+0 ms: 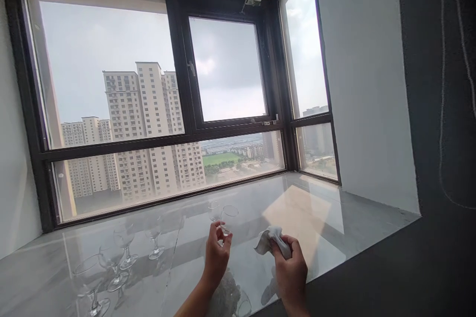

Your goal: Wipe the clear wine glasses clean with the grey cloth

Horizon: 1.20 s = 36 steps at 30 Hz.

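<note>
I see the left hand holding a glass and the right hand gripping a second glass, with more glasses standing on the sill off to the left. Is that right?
Not quite: the head view shows the right hand gripping a white cloth, not a second glass. The left hand does hold a glass, and more glasses stand on the sill off to the left.

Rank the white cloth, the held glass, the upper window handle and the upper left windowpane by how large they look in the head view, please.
1. upper left windowpane
2. white cloth
3. held glass, partly covered
4. upper window handle
</note>
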Available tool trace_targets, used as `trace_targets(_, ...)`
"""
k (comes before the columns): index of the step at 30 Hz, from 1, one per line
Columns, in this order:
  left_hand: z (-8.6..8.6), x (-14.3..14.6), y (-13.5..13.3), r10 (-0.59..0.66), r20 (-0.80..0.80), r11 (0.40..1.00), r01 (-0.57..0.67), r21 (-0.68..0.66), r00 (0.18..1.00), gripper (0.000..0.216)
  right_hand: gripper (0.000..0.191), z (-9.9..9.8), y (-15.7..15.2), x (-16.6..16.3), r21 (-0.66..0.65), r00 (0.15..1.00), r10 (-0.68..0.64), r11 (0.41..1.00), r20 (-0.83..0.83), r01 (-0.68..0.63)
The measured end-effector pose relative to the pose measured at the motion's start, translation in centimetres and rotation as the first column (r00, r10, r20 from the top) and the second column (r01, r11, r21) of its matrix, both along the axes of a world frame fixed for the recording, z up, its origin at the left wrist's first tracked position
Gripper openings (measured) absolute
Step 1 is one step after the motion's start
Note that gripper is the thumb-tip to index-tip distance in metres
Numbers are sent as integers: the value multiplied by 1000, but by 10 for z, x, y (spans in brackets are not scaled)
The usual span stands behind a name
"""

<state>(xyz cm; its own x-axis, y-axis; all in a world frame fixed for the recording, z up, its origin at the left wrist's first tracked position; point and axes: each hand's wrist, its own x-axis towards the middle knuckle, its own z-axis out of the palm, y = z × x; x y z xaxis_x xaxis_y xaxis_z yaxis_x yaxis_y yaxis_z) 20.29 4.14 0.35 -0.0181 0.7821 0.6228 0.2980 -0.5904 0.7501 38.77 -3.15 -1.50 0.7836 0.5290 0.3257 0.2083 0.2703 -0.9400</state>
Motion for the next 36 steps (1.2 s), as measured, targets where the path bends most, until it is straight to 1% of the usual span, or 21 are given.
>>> trace_targets(4, -9, -1, 12, 16, 103, 994, -5, -113, 995, 27, 45, -7, 0, 2, -8, 999, 19, 1000, 48, -19)
trace_targets(8, -15, -1, 22, 18, 148, 985, 8, -171, 989, 27, 43, -8, 5, 3, -11, 997, 29, 1000, 75, -28)
trace_targets(12, -13, -4, 28, 51, 139, 982, -25, -185, 989, 33, 41, -6, 9, 1, -11, 994, 19, 1000, 105, -18)
trace_targets(18, -12, -13, 44, 46, 186, 966, 4, -257, 981, 44, 40, -12, 10, 4, 3, 987, 34, 999, 156, -35)
trace_targets(20, -14, -16, 49, 60, 188, 965, -9, -263, 980, 45, 40, -12, 9, 3, 5, 986, 30, 999, 167, -31)
trace_targets(23, -16, -20, 45, 108, 142, 960, -66, -274, 984, 49, 38, -8, 6, 1, -2, 980, 31, 1000, 197, -31)
trace_targets(26, -17, -34, 28, 201, 33, 951, -187, -245, 979, 60, 38, -4, 3, -1, -19, 971, 43, 999, 236, -40)
trace_targets(28, -16, -54, 12, 236, -85, 956, -247, -156, 968, 67, 39, -4, 3, 0, -37, 966, 44, 999, 254, -36)
trace_targets(30, -12, -82, -1, 286, -215, 955, -296, -17, 934, 69, 40, -5, 3, 0, -60, 963, 49, 998, 265, -35)
trace_targets(31, -10, -97, -5, 338, -263, 940, -335, 57, 904, 67, 41, -6, 3, 1, -72, 961, 54, 997, 270, -36)
trace_targets(33, -5, -129, -8, 486, -282, 874, -456, 170, 827, 58, 42, -8, 4, 1, -84, 960, 55, 996, 274, -34)
trace_targets(34, -3, -143, -6, 563, -256, 827, -532, 183, 786, 52, 43, -8, 4, 1, -83, 960, 52, 996, 275, -30)
trace_targets(35, -2, -155, -3, 630, -216, 776, -612, 152, 746, 45, 43, -9, 5, 1, -81, 960, 49, 996, 277, -27)
trace_targets(36, -2, -165, 2, 687, -172, 725, -684, 87, 706, 40, 43, -9, 5, 1, -78, 959, 46, 997, 280, -26)
